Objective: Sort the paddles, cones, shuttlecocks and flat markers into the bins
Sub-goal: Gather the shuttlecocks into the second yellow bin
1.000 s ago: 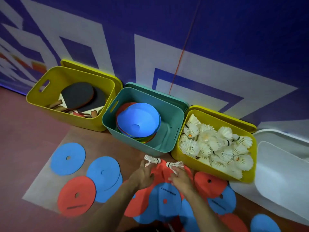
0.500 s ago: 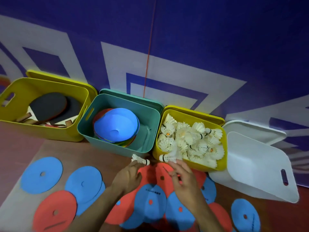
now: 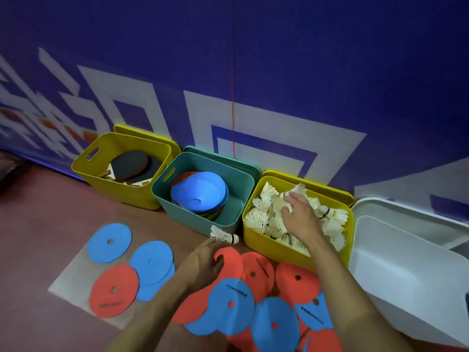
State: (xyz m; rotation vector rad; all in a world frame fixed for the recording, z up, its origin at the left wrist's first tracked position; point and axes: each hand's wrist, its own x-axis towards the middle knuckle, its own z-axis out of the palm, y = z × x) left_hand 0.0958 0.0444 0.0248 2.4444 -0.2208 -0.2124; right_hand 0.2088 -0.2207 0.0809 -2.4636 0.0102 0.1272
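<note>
A: Location of the shuttlecock [image 3: 224, 235]?
B: White, feathered; it lies sideways, cork pointing right, before the teal bin [image 3: 203, 194] of stacked cones [image 3: 199, 193].
A: And the flat markers [image 3: 232, 304]?
B: Red and blue discs, overlapping on the floor.

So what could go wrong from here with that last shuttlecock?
The left hand holds the shuttlecock only by its feather tips, so it might slip onto the flat markers. The shuttlecock bin looks heaped, so one could roll out. The right hand over it may block the drop.
</note>
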